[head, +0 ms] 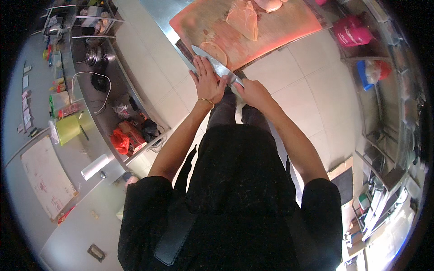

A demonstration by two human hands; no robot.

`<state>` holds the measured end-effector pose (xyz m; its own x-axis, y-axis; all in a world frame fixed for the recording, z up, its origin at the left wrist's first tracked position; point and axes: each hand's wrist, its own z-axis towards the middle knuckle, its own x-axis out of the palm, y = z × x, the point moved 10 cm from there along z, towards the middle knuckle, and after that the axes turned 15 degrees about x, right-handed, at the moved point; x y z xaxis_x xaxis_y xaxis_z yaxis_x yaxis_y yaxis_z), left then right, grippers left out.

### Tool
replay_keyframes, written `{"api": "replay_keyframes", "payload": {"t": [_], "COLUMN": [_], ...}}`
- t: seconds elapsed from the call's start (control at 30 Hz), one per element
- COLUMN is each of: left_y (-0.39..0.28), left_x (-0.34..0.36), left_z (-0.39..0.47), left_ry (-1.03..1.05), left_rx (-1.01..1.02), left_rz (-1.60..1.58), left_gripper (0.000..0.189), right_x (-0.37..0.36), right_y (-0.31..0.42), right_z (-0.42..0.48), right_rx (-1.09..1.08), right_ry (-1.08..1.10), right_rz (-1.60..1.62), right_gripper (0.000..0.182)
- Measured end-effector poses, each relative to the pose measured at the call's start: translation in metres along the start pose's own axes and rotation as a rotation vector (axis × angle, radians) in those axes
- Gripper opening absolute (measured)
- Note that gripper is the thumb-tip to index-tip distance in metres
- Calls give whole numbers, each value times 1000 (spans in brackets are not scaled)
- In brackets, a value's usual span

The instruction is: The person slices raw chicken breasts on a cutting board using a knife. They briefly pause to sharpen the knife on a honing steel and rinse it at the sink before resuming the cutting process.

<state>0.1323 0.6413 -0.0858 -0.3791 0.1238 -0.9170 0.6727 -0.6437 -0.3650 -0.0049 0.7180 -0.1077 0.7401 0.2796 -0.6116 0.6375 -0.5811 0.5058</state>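
Observation:
My right hand [255, 94] is closed around the handle of a large kitchen knife [222, 70], whose wide blade points up and left along the near corner of a pink-edged cutting board [271, 44]. Spread fingers of my left hand [207, 79] lie at the near side of the blade; whether they press on meat beneath is hidden. Just beyond the blade, a thin slice of raw meat [214, 51] rests on the board. Farther up lies a larger piece of raw poultry [242, 19], with another raw piece [269, 4] at the picture's top edge.
The board lies on a steel table [159, 15]. At left, a steel counter holds a yellow-green container [67, 129] and a paper roll [95, 167], above a shelf with a red plastic bag [120, 140]. At right, shelving holds a magenta bag [352, 31].

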Motion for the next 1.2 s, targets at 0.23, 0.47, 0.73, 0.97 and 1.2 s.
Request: {"api": "replay_keyframes", "payload": {"t": [0.23,0.47,0.73,0.97,1.2], "left_y": [-4,0,-2,9,19], "left_x": [2,1,3,-16,-51], "left_z": [-3,-3,-4,-1,20], "left_ry": [34,14,52,-77,167], "left_rx": [-20,-16,-41,98,514], "left_rz": [2,-3,-2,-250,-149], "left_gripper": [100,101,101,83,64], "right_x": [-10,-1,-12,-14,-26], "right_y": [-10,-19,-23,-39,-33], "right_z": [-15,-8,-17,-47,-96], "right_rx": [-5,32,-16,21,-160], "right_ry": [22,77,104,157,-113], "right_rz": [2,-14,-70,64,-35], "right_gripper": [51,53,54,43,47]}}
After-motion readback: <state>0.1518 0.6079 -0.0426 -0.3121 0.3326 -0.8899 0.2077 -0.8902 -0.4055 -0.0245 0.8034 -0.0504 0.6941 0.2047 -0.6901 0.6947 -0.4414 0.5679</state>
